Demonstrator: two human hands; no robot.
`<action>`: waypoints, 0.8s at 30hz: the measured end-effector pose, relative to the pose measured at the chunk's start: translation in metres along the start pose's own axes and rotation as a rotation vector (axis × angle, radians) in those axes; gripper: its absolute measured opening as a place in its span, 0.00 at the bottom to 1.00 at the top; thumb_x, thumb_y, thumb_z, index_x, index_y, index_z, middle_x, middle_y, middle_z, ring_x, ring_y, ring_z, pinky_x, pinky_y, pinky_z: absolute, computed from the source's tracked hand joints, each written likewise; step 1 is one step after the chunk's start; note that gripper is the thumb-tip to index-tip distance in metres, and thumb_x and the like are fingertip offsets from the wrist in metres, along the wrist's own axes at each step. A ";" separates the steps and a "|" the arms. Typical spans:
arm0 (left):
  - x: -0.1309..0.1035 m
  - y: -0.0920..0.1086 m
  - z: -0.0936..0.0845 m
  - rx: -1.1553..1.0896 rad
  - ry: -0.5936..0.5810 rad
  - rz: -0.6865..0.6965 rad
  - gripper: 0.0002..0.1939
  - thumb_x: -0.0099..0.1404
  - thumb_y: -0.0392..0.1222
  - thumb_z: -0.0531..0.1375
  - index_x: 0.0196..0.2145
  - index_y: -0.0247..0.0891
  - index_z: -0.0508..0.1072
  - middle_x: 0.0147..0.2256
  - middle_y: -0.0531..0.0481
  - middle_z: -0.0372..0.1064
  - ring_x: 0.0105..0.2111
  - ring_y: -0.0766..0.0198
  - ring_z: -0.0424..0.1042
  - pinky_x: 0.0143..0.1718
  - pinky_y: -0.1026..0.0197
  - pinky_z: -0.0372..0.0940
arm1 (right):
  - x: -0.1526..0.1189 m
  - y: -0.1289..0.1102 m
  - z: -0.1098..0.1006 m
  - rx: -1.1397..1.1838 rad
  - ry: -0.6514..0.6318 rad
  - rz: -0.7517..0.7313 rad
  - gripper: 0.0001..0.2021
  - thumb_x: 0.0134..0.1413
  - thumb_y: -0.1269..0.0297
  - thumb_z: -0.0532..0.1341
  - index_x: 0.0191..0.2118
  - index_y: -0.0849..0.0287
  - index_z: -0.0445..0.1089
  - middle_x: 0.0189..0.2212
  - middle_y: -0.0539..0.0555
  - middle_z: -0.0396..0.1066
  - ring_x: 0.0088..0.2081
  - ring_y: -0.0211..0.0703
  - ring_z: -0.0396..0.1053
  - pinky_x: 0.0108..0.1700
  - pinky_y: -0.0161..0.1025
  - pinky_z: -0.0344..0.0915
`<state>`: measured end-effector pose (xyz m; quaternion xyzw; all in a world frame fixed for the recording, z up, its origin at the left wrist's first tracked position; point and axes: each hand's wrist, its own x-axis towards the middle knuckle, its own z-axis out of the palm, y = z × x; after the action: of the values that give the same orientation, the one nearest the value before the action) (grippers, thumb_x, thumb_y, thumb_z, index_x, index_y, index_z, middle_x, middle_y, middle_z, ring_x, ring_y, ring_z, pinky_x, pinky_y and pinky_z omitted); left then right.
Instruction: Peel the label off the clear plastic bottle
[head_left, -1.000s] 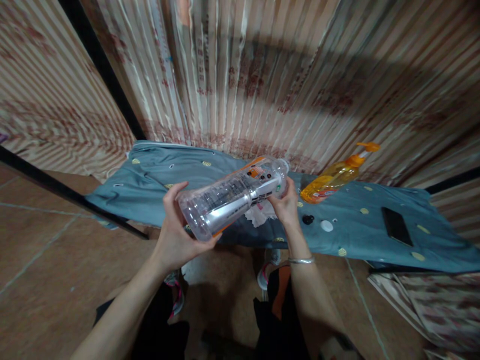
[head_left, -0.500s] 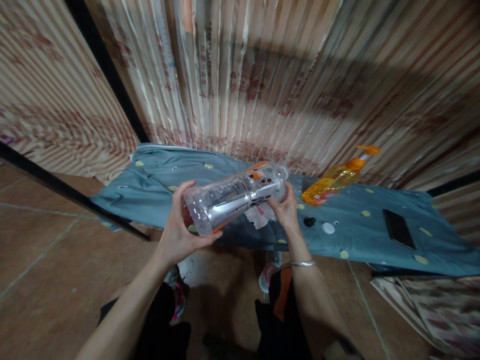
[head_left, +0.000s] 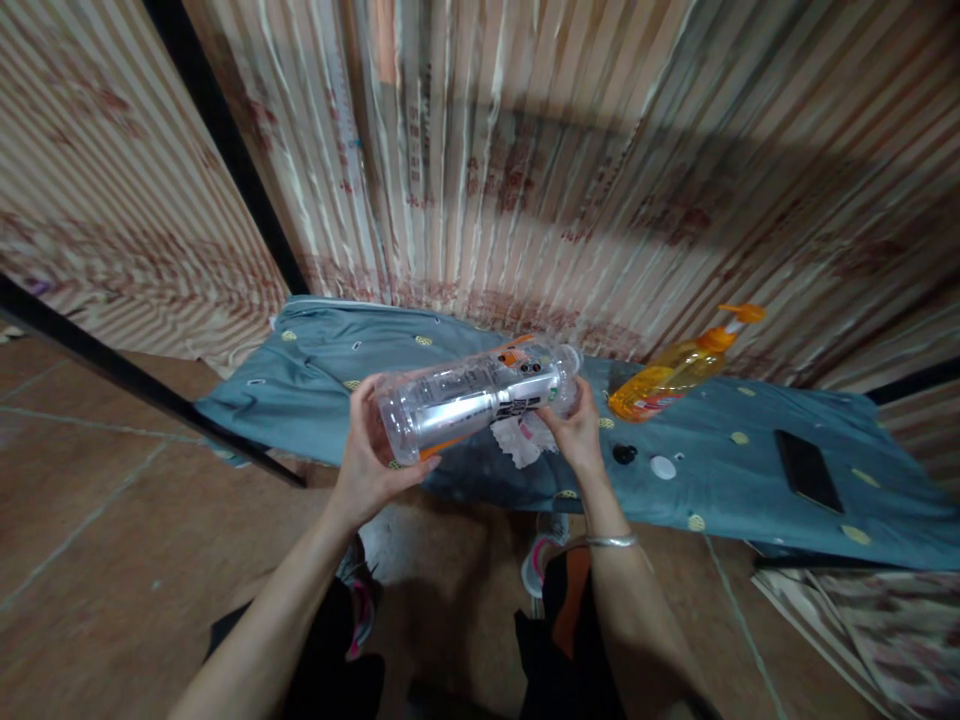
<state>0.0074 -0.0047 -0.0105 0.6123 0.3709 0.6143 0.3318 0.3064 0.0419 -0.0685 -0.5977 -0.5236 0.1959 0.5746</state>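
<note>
A large clear plastic bottle [head_left: 480, 395] with a silver and orange label lies tilted in the air between my hands, above the cloth-covered surface. My left hand [head_left: 367, 460] wraps around its base end, thumb underneath and fingers behind. Around the neck end, my right hand [head_left: 576, 430] is closed, with a bracelet [head_left: 611, 541] on that wrist. The neck points right and slightly up; whether a cap is on it I cannot tell. Below the bottle, near my right hand, rests a crumpled white and pink wrapper [head_left: 521, 445].
On the teal cloth [head_left: 322, 350] stand or lie a pump bottle of orange liquid [head_left: 664, 380], a small black object [head_left: 624, 454], a white disc [head_left: 663, 467] and a dark flat phone-like object [head_left: 808, 470]. Black metal poles [head_left: 225, 150] and a striped curtain [head_left: 525, 200] border the surface.
The bottle has turned slightly toward level, its base end a little higher in view. Both hands keep their hold. The whole scene has shifted slightly down and right.
</note>
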 end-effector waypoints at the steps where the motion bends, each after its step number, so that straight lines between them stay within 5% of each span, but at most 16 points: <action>1: 0.000 -0.001 0.000 -0.034 -0.004 -0.018 0.52 0.43 0.54 0.80 0.60 0.46 0.59 0.56 0.40 0.69 0.57 0.44 0.73 0.57 0.45 0.72 | 0.000 0.000 0.000 -0.003 0.003 0.002 0.37 0.41 0.52 0.73 0.58 0.57 0.66 0.50 0.58 0.76 0.49 0.55 0.74 0.59 0.55 0.69; 10: -0.004 -0.006 -0.001 -0.217 0.039 -0.239 0.54 0.40 0.51 0.82 0.62 0.51 0.65 0.62 0.43 0.68 0.64 0.42 0.69 0.64 0.43 0.68 | -0.007 0.005 0.000 0.015 -0.005 0.031 0.38 0.42 0.51 0.73 0.60 0.57 0.65 0.52 0.60 0.75 0.50 0.55 0.75 0.59 0.55 0.70; 17: -0.009 -0.017 -0.007 -0.258 0.061 -0.387 0.58 0.42 0.53 0.80 0.67 0.52 0.60 0.68 0.41 0.61 0.69 0.37 0.62 0.70 0.34 0.57 | -0.013 -0.004 -0.002 0.031 -0.014 0.048 0.37 0.44 0.50 0.73 0.59 0.57 0.65 0.49 0.59 0.77 0.48 0.54 0.76 0.56 0.52 0.72; 24: -0.006 -0.010 -0.004 -0.325 0.070 -0.404 0.51 0.49 0.54 0.78 0.66 0.53 0.62 0.65 0.44 0.65 0.66 0.41 0.66 0.68 0.32 0.61 | -0.016 -0.008 -0.003 0.013 -0.023 0.059 0.36 0.45 0.49 0.73 0.58 0.57 0.66 0.47 0.58 0.78 0.44 0.53 0.76 0.52 0.50 0.74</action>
<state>0.0036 -0.0050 -0.0220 0.4426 0.3934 0.6080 0.5289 0.2997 0.0257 -0.0666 -0.6069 -0.5109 0.2232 0.5665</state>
